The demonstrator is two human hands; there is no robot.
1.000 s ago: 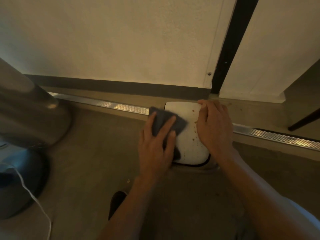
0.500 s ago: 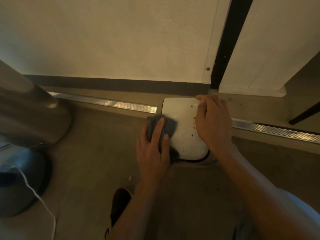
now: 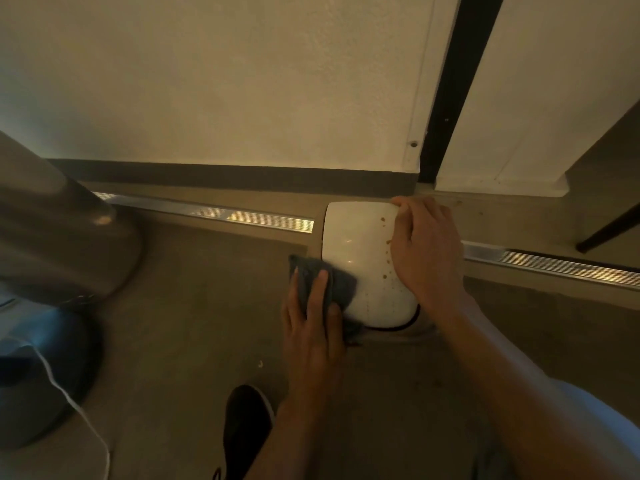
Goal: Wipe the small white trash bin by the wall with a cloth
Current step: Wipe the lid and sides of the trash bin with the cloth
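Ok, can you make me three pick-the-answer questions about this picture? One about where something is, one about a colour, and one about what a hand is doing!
1. Where is the cloth?
A. On the bin's left side
B. On the wall
C. On the shoe

2. What colour are the spots on the bin?
A. Blue
B. Brown
C. Green

3. What is the right hand doing?
A. Waving in the air
B. Holding a cup
C. Holding the bin's right edge

Answers: 1 A, the left hand presses it there. 2 B, brownish dots on the white lid. 3 C, its fingers curl over that edge.
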